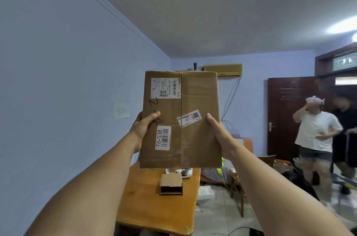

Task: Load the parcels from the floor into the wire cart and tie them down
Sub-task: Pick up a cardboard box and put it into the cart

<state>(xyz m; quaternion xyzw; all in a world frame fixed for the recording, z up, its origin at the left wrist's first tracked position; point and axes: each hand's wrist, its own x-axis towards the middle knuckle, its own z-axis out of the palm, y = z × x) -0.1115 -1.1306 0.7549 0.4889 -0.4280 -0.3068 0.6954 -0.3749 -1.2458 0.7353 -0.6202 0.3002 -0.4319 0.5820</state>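
A brown cardboard parcel [195, 139] with white shipping labels and the mark T6-538 is held up in front of me at arm's length, its broad face toward the camera. My left hand [144, 129] grips its left edge, thumb across the front. My right hand [217, 133] grips the right edge, thumb on the front too. The fingers of both hands are hidden behind the box. No wire cart is in view.
Below the parcel stands a wooden table [146, 208] with a small open cardboard box [171, 184] and a white headset [183, 173]. Two people [318, 135] stand at the right by a dark wooden door [284, 112]. A blue wall runs along the left; clutter covers the floor.
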